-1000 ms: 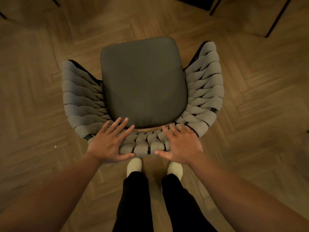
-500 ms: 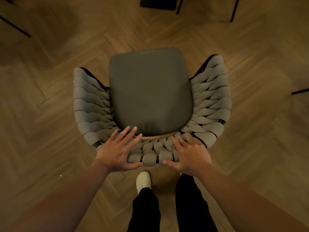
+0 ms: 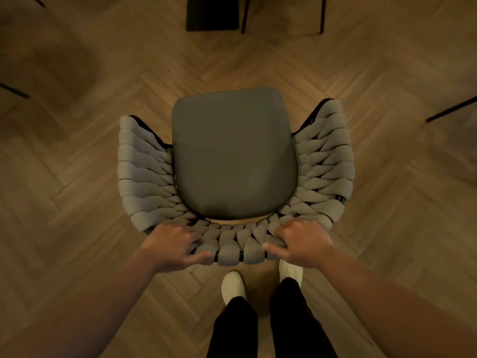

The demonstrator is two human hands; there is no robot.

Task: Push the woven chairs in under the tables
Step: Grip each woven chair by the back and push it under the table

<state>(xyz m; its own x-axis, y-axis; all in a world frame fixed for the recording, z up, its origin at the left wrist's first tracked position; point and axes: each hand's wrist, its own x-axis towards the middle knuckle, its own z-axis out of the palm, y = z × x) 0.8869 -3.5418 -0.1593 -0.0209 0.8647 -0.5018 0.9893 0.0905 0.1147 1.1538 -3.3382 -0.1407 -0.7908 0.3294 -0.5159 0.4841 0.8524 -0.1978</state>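
Observation:
A woven chair [image 3: 235, 244] with thick grey braided back and arms and a dark grey seat cushion [image 3: 233, 153] stands on the wooden floor right in front of me, seen from above. My left hand [image 3: 171, 245] grips the left part of the backrest top, fingers curled over it and thumb behind. My right hand [image 3: 300, 241] grips the right part of the backrest the same way. No table top shows in view.
Dark thin furniture legs [image 3: 245, 14] and a dark block [image 3: 211, 14] stand at the top edge ahead of the chair. More thin black legs show at far left [image 3: 14, 90] and far right [image 3: 450, 112]. My feet in white shoes [image 3: 232, 284] stand behind the chair.
Both hands went from lying flat with straight fingers on the backrest to curling around it. The chair and I have moved forward; the dark legs ahead are closer.

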